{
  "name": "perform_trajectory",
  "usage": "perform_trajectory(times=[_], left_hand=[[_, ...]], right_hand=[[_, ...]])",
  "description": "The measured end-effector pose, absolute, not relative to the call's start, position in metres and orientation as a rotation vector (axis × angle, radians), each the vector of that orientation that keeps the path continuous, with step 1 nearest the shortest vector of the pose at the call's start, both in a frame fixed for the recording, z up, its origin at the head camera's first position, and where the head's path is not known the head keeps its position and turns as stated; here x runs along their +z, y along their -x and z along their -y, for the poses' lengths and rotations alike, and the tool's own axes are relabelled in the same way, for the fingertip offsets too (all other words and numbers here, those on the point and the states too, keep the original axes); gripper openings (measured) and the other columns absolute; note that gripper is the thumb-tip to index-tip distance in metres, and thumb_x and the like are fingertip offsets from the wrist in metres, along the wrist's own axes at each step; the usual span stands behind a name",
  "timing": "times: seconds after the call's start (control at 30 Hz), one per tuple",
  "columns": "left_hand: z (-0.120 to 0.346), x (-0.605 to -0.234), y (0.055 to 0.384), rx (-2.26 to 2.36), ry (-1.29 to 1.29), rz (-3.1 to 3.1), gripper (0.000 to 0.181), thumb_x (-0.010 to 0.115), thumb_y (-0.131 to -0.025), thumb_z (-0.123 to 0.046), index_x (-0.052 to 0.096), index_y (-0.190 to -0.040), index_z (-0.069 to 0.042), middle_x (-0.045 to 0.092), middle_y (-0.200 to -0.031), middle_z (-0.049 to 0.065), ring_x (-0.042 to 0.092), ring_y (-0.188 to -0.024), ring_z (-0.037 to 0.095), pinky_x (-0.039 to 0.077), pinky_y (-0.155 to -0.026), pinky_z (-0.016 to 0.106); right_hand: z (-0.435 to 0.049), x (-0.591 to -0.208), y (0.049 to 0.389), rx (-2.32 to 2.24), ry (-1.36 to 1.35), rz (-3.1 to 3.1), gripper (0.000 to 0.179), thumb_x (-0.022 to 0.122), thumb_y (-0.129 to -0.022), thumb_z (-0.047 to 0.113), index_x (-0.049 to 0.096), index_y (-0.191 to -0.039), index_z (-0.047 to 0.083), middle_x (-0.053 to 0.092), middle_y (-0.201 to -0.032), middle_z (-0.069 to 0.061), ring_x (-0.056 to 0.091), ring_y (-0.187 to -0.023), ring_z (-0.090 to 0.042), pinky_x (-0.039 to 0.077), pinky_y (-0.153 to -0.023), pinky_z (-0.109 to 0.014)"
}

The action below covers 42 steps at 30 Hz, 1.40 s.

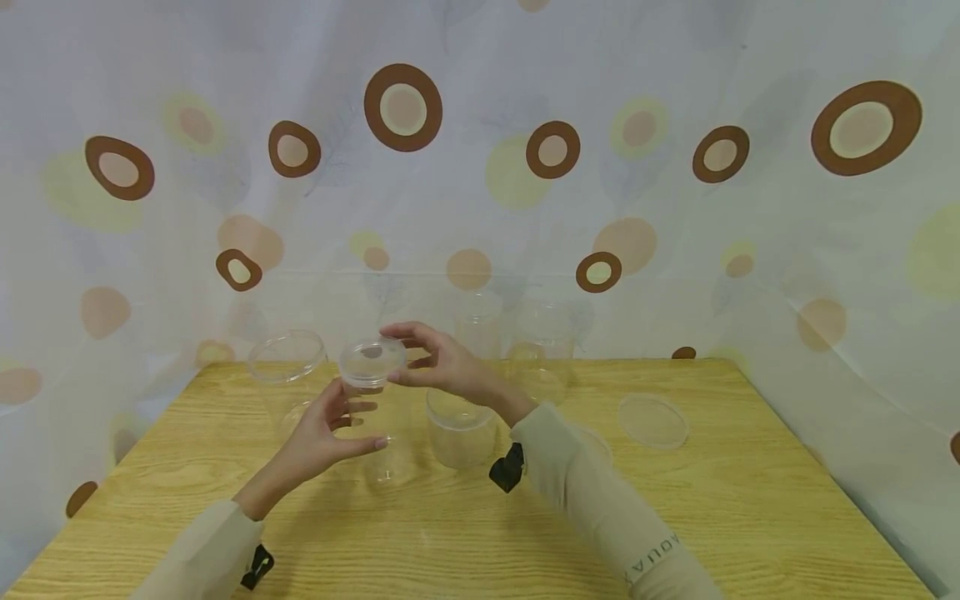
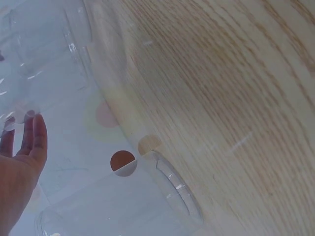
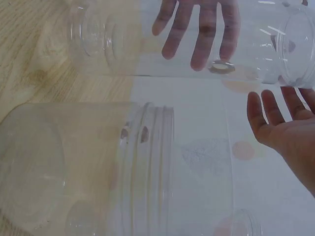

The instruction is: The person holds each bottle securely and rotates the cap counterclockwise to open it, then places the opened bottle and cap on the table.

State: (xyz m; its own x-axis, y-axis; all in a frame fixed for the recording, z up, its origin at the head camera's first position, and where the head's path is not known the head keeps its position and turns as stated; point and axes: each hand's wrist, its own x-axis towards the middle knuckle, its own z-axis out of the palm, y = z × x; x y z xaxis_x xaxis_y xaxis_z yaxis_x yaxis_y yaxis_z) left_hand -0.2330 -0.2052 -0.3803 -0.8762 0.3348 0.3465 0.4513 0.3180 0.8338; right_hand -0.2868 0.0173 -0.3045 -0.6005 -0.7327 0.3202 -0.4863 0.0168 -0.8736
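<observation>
While the L hand (image 1: 318, 437) grips the mid body of a tall clear jar (image 1: 392, 417), fingers round the back & thumb in front, the R hand (image 1: 453, 367) pinches its top rim. Jar's upright, centre-left of the head frame; can't tell if its base touches the table. Table (image 1: 420, 550) = yellow-brown wood grain, edges narrowing twd the back; L wrist view has the grain running diagonally thru its right half. White sheet (image 1: 480, 50) makes the back & both sides, w/ brown rings, peach dots & pale yellow blobs; a crease runs across mid-frame, above the table's far edge.

Other clear stuff: wide jar (image 1: 292, 392) just left of the held one, short jar (image 1: 461, 442) nr centre, big jar (image 1: 542, 354) & narrow jar (image 1: 478, 329) at back centre. Flat disc (image 1: 652, 421) lies mid-right; 2nd disc (image 1: 597, 442) partly behind the R sleeve (image 1: 622, 508), which is beige w/ dark lettering.
</observation>
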Motion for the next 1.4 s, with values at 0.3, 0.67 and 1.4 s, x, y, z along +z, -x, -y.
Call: perform_trajectory(times=[0.3,0.67,1.4], left_hand=[[0.205,-0.378,0.232,-1.616,0.737,2.462,0.078,0.077,-0.073,-0.012,0.032,-0.137,-0.020,0.049,-0.132,0.010,0.050,-0.115,0.039,0.045,-0.088,0.047],[0.208,-0.382,0.231,-1.572,0.673,2.462,0.078,0.076,-0.074,-0.014,0.031,-0.137,-0.019,0.043,-0.135,0.011,0.050,-0.117,0.036,0.042,-0.090,0.053],[0.206,-0.382,0.231,-1.602,0.763,2.448,0.079,0.076,-0.074,-0.011,0.031,-0.138,-0.023,0.051,-0.130,0.010,0.054,-0.113,0.029,0.045,-0.088,0.047]], right_hand=[[-0.021,-0.291,0.278,-1.593,1.270,-2.008,0.059,0.057,-0.087,0.000,0.030,-0.139,0.004,0.035,-0.140,-0.013,0.039,-0.124,-0.024,0.043,-0.097,-0.036],[-0.015,-0.305,0.262,-1.759,1.024,-2.226,0.063,0.066,-0.084,0.013,0.032,-0.138,0.013,0.035,-0.140,-0.012,0.034,-0.129,-0.030,0.034,-0.102,-0.049],[-0.016,-0.306,0.282,-1.614,1.260,-2.054,0.057,0.061,-0.088,0.014,0.035,-0.138,0.017,0.042,-0.135,-0.005,0.042,-0.124,-0.019,0.045,-0.094,-0.031]])
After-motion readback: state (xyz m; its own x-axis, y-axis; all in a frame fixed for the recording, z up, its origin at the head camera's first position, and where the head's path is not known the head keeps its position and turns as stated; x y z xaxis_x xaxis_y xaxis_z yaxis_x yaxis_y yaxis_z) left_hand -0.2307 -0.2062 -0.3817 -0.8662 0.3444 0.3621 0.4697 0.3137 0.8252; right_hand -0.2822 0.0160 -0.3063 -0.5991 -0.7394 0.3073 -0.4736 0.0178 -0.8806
